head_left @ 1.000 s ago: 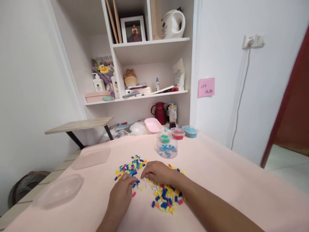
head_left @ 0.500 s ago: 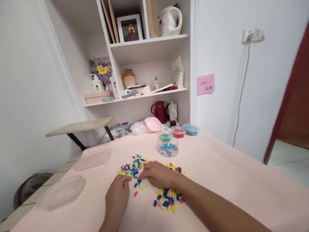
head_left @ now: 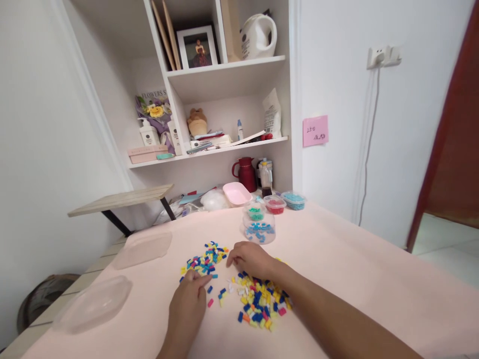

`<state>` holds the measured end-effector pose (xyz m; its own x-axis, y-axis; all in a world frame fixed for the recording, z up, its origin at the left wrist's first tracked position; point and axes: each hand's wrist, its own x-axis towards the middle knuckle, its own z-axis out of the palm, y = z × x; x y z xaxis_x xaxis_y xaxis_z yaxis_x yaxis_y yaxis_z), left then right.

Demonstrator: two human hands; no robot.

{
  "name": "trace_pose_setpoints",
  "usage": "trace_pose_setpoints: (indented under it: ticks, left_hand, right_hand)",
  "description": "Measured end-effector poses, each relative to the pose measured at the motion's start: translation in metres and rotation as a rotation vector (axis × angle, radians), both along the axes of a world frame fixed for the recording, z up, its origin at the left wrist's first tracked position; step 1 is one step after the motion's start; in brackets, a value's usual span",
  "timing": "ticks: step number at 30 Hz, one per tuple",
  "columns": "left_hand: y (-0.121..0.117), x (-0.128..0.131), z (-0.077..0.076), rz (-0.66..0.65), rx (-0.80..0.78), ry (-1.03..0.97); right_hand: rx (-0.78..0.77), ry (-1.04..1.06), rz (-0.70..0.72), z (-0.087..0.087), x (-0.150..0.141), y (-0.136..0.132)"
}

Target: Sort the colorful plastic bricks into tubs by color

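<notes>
Small coloured toy bricks lie loose on the pink tabletop in two piles, a left pile (head_left: 205,258) and a larger right pile (head_left: 262,299). My left hand (head_left: 190,296) rests at the near edge of the left pile, fingers stretched out. One fingertip is at a teal brick (head_left: 214,275). My right hand (head_left: 251,259) is over the far side of the right pile, hiding part of it. Its fingers are bent downward and look apart, with no brick visible in them. Between the piles lie a pink brick (head_left: 210,302) and a few blue and yellow ones.
Round clear tubs hold blue bricks (head_left: 259,232) and green pieces (head_left: 256,214). Behind them stand boxes of red pieces (head_left: 275,204) and light-blue pieces (head_left: 294,200), and a pink tray (head_left: 237,193). Two clear lids (head_left: 93,303) lie at left. A shelf unit (head_left: 228,69) rises behind.
My right hand has moved away from the left pile, up and to the right, uncovering more of the right pile. My left hand has shifted slightly right, its finger reaching the teal brick.
</notes>
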<state>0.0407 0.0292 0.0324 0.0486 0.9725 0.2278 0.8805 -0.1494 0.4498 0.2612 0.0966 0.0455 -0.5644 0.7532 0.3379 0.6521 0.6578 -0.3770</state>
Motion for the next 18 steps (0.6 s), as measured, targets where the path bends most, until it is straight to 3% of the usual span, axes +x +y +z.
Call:
trace_pose_setpoints:
  ticks: [3,10,14,18]
  left_hand:
    - [0.001,0.002,-0.001,-0.064,0.021,0.039]
    - [0.0,0.004,0.0,-0.076,0.038,-0.031]
    - [0.002,0.001,-0.005,-0.006,0.054,-0.166]
    - [0.004,-0.001,-0.006,-0.002,0.053,-0.21]
  right_hand:
    - [0.011,0.026,0.01,0.001,0.001,-0.001]
    - [0.07,0.004,0.182,-0.004,-0.012,-0.008]
    - [0.125,-0.118,0.142,-0.004,-0.012,-0.008]
    - [0.078,-0.097,0.064,0.0,-0.003,-0.002]
